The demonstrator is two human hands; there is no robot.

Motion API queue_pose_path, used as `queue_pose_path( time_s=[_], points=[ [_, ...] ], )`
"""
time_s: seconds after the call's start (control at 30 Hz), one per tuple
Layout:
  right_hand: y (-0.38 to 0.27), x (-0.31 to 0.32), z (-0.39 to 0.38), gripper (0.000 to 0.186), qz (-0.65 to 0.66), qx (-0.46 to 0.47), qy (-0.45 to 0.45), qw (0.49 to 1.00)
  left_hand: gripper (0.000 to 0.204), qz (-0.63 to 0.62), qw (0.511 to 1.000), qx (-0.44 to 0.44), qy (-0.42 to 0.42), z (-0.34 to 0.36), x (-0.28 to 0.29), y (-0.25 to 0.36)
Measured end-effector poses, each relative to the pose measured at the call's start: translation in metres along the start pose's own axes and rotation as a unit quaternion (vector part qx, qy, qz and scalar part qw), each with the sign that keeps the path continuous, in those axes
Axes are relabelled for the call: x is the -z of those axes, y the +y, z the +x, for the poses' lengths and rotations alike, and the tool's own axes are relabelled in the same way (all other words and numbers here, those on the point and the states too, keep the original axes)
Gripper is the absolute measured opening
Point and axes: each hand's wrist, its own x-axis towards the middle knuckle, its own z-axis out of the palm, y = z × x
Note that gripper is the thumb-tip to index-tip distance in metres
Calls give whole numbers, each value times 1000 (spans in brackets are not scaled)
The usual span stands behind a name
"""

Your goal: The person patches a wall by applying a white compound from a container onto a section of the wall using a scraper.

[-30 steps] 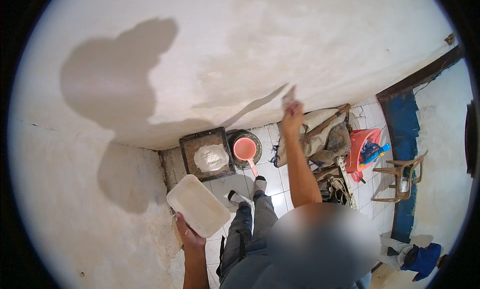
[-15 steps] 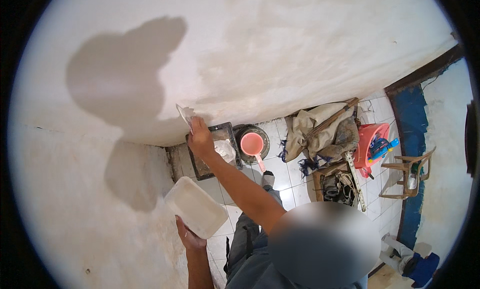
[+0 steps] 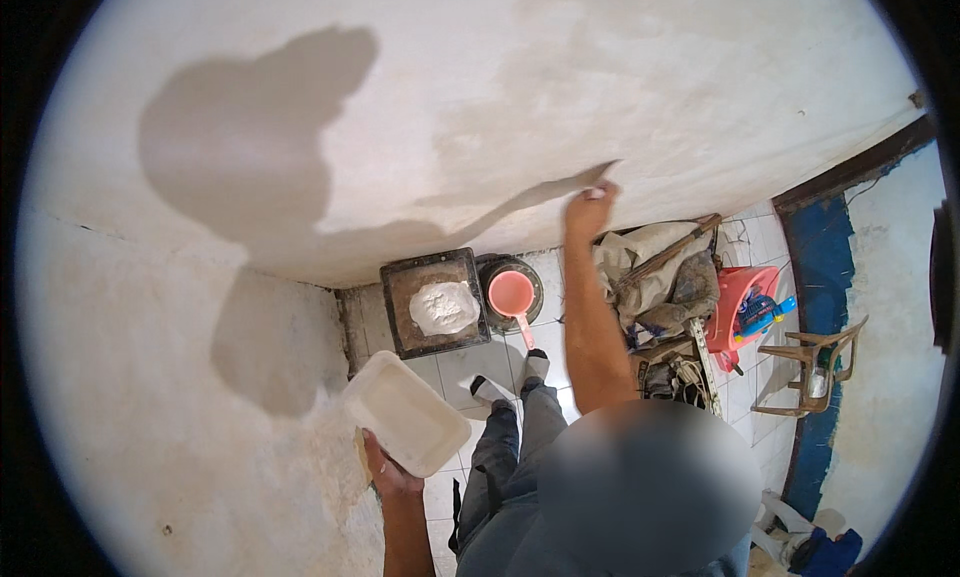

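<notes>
My right hand (image 3: 588, 210) is raised against the pale plastered wall (image 3: 560, 87) and grips a small flat scraper blade (image 3: 602, 184) that presses on the wall. My left hand (image 3: 392, 471) is low near my body and holds a white rectangular tray (image 3: 405, 414) from below, tilted up toward the wall corner. My legs and feet stand on the tiled floor (image 3: 455, 362) beneath.
A dark square tray (image 3: 436, 302) with a heap of white powder sits on the floor by the wall, next to a black bucket holding a pink scoop (image 3: 511, 295). Crumpled sacks (image 3: 655, 277), a red basket (image 3: 745, 307) and a wooden chair (image 3: 815, 367) lie to the right.
My right hand swept along the wall: from the right to the lower left, and now back right and up. The left hand kept the tray in about the same place.
</notes>
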Motion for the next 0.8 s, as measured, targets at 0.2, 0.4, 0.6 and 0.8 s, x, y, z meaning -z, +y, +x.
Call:
queue_pose_path(
  time_s=[0.2, 0.4, 0.6, 0.8],
  points=[
    [-63, -10, -161, 39, 152, 63, -353, 921, 60, 21, 1000, -3, 12, 2, -15, 7],
    [-24, -8, -117, 40, 105, 33, -139, 984, 60, 44, 999, -3, 16, 0, -23, 4],
    [-72, -46, -142, 31, -25, 75, -8, 997, 62, 42, 999, 24, 6, 0, -8, -6],
    [81, -6, -90, 16, 137, -31, -138, 980, 63, 63, 997, 34, 5, 2, -14, -4]
  ],
)
